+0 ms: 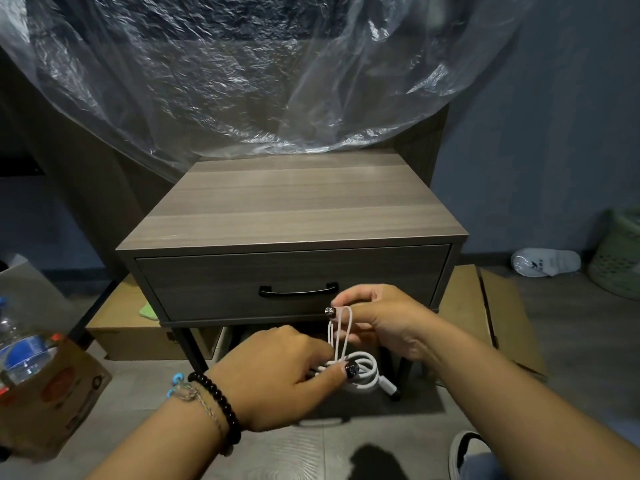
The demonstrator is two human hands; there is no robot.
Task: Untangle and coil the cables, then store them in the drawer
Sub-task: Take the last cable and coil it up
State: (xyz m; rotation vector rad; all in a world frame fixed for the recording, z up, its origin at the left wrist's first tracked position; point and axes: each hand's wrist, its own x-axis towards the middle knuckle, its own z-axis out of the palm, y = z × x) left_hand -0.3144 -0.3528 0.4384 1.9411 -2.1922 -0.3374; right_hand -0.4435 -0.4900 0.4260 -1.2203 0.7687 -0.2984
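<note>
Both hands work a white cable (349, 355) in open air just in front of a closed drawer (291, 282): left hand (277, 375) pinches the coiled lower part, right hand (377, 317) grips an upright loop, long axis vertical. Open floor (346, 445) lies below; cardboard boxes (52, 393) flank the nightstand (294, 202).

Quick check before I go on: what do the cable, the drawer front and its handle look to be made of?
Cable: white, smooth, probably rubbery plastic; it bends into soft loops.
Drawer front: grey-brown wood grain with a matte, even look, likely laminate board rather than solid wood.
Handle: thin black bar, matte; metal or plastic, cannot tell.
</note>
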